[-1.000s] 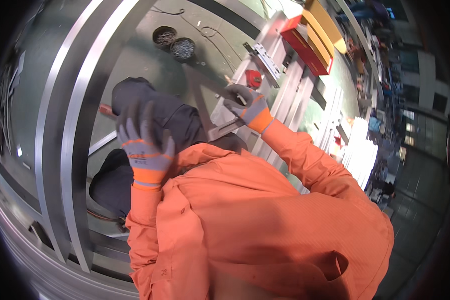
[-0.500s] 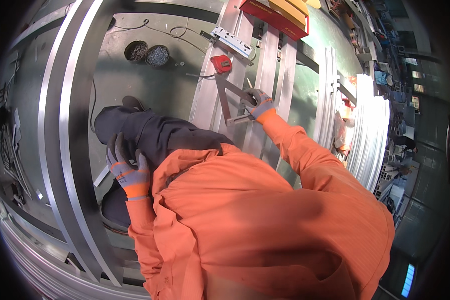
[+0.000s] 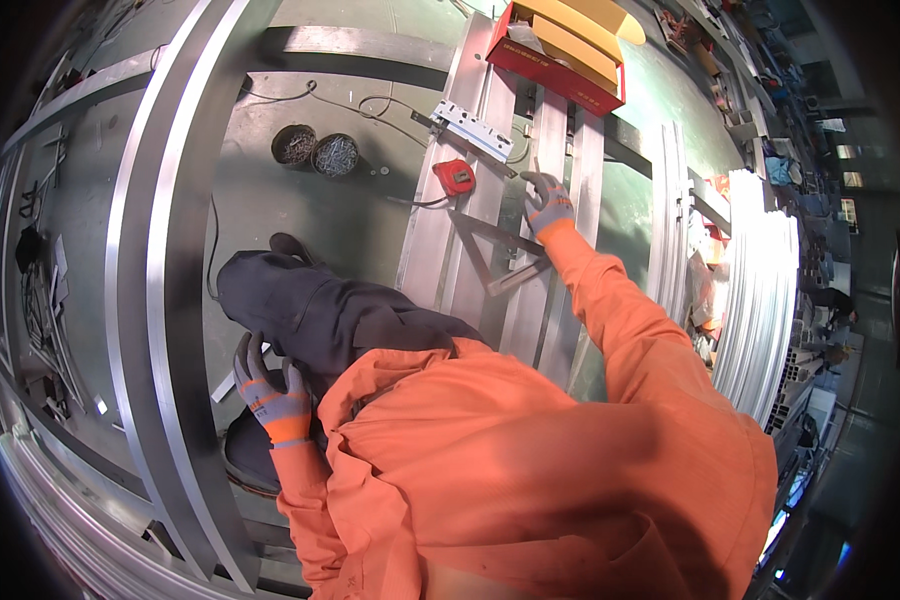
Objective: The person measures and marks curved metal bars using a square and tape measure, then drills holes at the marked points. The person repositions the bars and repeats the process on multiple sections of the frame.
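My right hand (image 3: 548, 203), in a grey glove with an orange cuff, is over the metal profiles (image 3: 522, 322) with its fingers closed. A thin, pale, pencil-like stick (image 3: 537, 164) shows faintly above its fingers. Just below that hand, a metal triangle square (image 3: 473, 250) lies across the profiles, apart from the fingers. To its upper left sit a red tape measure (image 3: 454, 178) and a silver slotted metal plate (image 3: 473, 131). My left hand (image 3: 276, 392), gloved alike, hangs beside my bent leg (image 3: 320, 300); its fingers are spread and hold nothing.
A red box (image 3: 555, 72) with a yellow inside stands on the far end of the profiles. Two round tins (image 3: 335, 155) of small fasteners are on the floor, near a cable (image 3: 280, 98). Long metal beams (image 3: 175, 300) run along my left; bright profiles (image 3: 755, 300) are stacked at right.
My right hand has left the triangle square and moved away, toward the slotted plate. The square stays on the profiles. The whole view has shifted slightly; my left hand stays by my leg.
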A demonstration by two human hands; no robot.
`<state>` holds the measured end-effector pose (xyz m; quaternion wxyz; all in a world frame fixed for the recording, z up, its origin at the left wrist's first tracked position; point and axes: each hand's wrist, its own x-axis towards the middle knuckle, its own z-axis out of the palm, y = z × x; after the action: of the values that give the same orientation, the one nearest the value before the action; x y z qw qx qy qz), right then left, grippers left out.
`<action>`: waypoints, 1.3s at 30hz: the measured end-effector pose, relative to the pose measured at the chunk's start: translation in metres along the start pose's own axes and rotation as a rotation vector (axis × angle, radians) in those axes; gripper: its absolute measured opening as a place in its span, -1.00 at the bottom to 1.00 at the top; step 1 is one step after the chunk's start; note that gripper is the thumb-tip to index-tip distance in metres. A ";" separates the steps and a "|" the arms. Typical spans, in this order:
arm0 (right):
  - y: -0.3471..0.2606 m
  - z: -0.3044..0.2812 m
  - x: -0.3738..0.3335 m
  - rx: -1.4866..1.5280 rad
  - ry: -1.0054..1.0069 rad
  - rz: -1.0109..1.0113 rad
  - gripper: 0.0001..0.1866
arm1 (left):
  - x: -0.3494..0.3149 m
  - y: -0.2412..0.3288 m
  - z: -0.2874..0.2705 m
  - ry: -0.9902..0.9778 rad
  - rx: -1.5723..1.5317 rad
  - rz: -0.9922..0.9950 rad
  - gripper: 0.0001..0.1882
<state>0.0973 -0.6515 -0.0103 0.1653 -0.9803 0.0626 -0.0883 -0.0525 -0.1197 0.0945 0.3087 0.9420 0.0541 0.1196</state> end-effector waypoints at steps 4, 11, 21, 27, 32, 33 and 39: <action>0.029 0.024 0.083 -0.109 0.030 0.106 -0.60 | -0.010 -0.014 -0.009 0.002 -0.010 -0.099 -0.40; -0.030 0.046 0.195 -0.102 -0.295 0.196 -0.39 | -0.049 -0.045 -0.040 0.077 0.010 -0.270 -0.41; -0.063 0.069 0.271 -0.209 -0.312 0.226 -0.35 | -0.111 -0.081 -0.060 0.129 0.178 -0.410 -0.43; -0.089 0.062 0.288 -0.225 -0.337 0.169 -0.42 | -0.113 -0.071 -0.058 0.062 0.247 -0.471 -0.45; -0.066 0.066 0.289 -0.149 -0.337 0.041 -0.41 | -0.097 -0.062 -0.054 0.063 0.168 -0.460 -0.45; -0.063 0.064 0.283 -0.114 -0.355 0.007 -0.39 | -0.102 -0.065 -0.056 0.054 0.181 -0.449 -0.44; -0.037 0.047 0.269 -0.136 -0.425 -0.049 -0.40 | -0.099 -0.074 -0.043 0.001 0.194 -0.410 -0.43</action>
<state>0.3728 -0.6430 0.0000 0.1061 -0.9870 0.0083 0.1207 -0.1611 -0.0529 0.0647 0.2344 0.9366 0.2559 0.0491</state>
